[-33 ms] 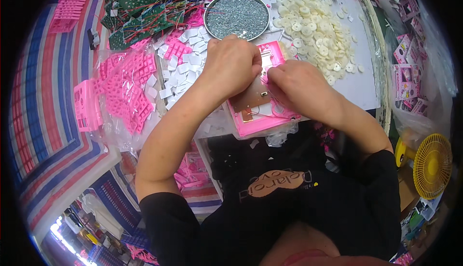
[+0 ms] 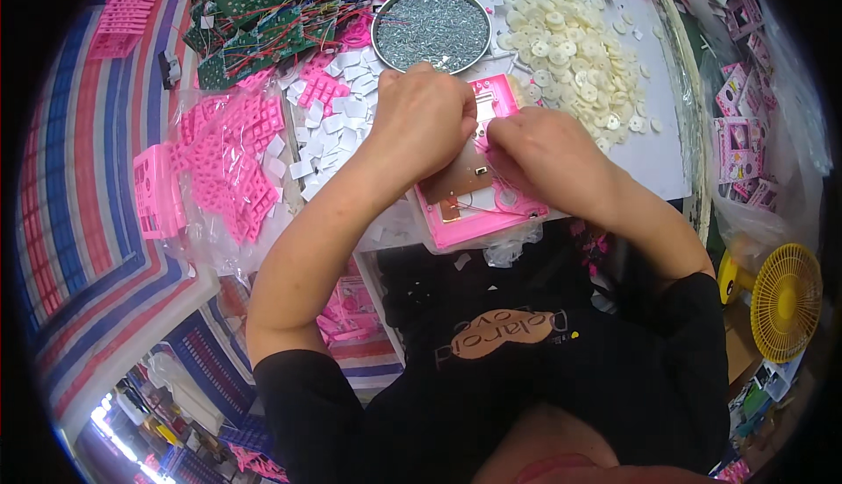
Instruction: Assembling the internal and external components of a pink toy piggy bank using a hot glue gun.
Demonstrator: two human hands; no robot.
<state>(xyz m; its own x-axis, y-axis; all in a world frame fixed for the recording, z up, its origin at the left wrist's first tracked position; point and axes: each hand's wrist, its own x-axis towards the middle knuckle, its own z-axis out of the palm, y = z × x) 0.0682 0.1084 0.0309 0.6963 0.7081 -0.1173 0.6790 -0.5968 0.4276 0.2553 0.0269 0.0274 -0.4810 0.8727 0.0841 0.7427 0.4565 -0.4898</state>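
A pink plastic case lies open-backed at the table's front edge, on a clear plastic bag. Inside it sits a brown circuit board, with thin wires near its lower end. My left hand is over the case's upper left, its fingers curled and pressed together. My right hand comes in from the right, thumb and fingers pinched close to the left fingertips. Whatever the fingertips hold is too small or hidden to make out. Both hands cover much of the case's middle.
Beyond the hands stands a round tin of small screws. Cream plastic discs are heaped to its right. White squares, bagged pink keypads and wired green boards lie leftward. A yellow fan stands at right.
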